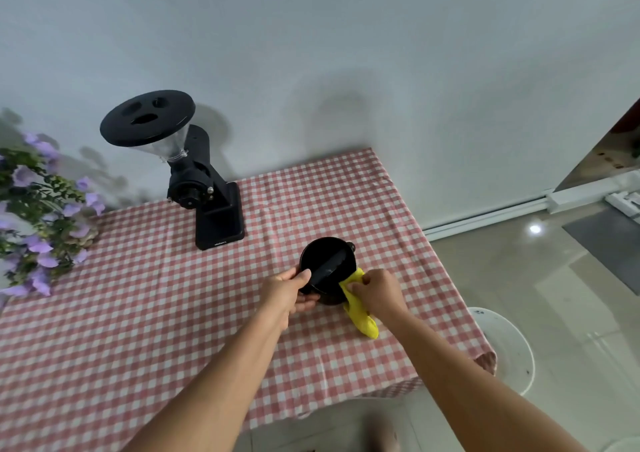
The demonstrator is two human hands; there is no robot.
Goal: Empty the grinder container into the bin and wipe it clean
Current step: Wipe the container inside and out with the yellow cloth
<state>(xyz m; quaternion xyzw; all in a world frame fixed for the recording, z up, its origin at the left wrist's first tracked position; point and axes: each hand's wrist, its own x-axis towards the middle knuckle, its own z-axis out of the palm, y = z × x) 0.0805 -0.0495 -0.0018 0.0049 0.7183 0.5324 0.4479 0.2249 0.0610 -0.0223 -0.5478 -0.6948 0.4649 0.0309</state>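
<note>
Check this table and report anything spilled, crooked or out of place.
No spill shows on the checked tablecloth. The one thing out of place is the black container: it is off the grinder, tilted in the left hand, while the right hand presses a yellow cloth against its rim.

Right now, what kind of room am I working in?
Probably a home kitchen or dining corner: a table under a red-and-white checked tablecloth, a black coffee grinder with a clear hopper, and purple artificial flowers beside a plain wall.
</note>
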